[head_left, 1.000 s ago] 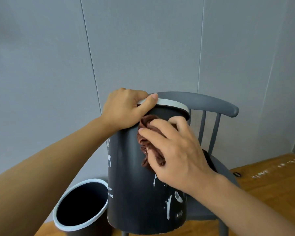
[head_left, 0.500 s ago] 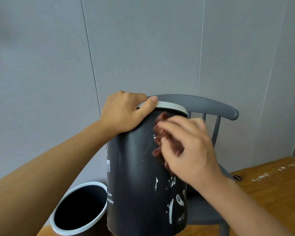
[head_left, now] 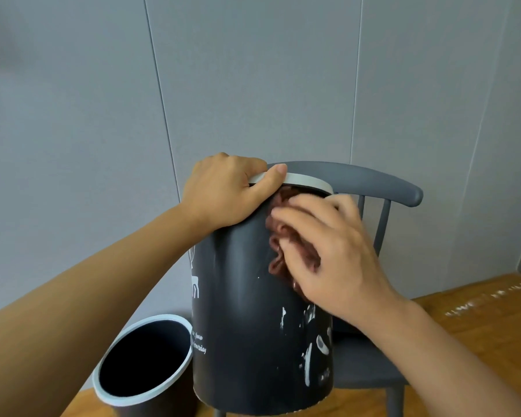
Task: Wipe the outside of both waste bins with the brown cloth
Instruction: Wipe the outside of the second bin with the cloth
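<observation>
The brown cloth lay bunched against the upper wall of the dark grey waste bin, just under its pale rim at about one o'clock on the bin's face. The right hand pressed it there, fingers spread flat over the folds, so the cloth was pinned against the plastic rather than pinched; the blur on that hand suggested a rubbing stroke. The left hand closed on the rim at eleven o'clock, thumb hooked over the white band and knuckles outside, probably to steady the bin against the push of the wiping. The bin appeared to rest on the seat of a grey chair, raised to a handy height, though its base was only partly visible. White smears marked its lower wall at five o'clock, likely work left to do. The second waste bin stood open-mouthed on the wooden floor at seven o'clock, just beside the first and apparently awaiting its turn. A grey panelled wall closed the view behind.
</observation>
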A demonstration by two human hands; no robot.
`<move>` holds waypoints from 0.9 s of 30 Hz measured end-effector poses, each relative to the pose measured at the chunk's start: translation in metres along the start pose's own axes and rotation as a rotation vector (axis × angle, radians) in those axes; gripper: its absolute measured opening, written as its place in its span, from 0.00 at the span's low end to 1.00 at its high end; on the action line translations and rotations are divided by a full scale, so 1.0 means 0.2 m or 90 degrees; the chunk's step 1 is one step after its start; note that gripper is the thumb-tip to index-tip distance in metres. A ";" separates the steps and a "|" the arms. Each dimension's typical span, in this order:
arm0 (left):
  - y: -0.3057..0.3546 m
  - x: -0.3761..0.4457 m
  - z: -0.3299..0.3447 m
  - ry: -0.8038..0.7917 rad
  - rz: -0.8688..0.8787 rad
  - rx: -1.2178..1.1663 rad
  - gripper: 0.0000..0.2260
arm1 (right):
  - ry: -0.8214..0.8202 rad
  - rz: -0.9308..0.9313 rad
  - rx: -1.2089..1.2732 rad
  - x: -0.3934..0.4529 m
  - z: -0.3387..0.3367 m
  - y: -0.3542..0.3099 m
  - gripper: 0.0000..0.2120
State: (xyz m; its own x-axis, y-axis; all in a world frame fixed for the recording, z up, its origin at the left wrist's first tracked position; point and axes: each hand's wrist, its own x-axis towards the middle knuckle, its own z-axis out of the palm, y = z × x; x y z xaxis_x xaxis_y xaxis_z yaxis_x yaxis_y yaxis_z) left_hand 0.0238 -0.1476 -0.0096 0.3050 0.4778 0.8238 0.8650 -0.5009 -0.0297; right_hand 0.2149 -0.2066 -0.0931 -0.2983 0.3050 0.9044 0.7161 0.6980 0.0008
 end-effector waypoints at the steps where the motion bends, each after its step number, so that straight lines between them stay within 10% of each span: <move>1: -0.01 0.00 0.00 -0.005 -0.012 0.001 0.27 | -0.034 -0.051 0.016 -0.04 -0.01 -0.03 0.15; 5: -0.05 0.01 0.01 -0.009 -0.042 -0.001 0.27 | -0.143 -0.139 0.063 -0.14 -0.02 -0.12 0.13; 12: -0.01 0.02 0.01 -0.011 -0.014 0.007 0.28 | 0.015 0.037 0.032 0.02 0.01 -0.01 0.16; 18: -0.07 0.02 0.02 -0.015 -0.062 0.011 0.28 | -0.174 -0.087 0.071 -0.10 -0.05 -0.07 0.10; 27: -0.07 0.01 0.01 -0.025 -0.063 0.015 0.28 | -0.079 -0.020 0.075 -0.08 0.01 -0.02 0.13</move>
State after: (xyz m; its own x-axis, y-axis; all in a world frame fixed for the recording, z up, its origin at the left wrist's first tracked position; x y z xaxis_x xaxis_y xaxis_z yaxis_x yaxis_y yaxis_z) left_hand 0.0130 -0.1382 -0.0074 0.2328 0.5516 0.8010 0.9007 -0.4328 0.0363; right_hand 0.2166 -0.2136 -0.1089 -0.3997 0.3547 0.8453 0.6290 0.7769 -0.0286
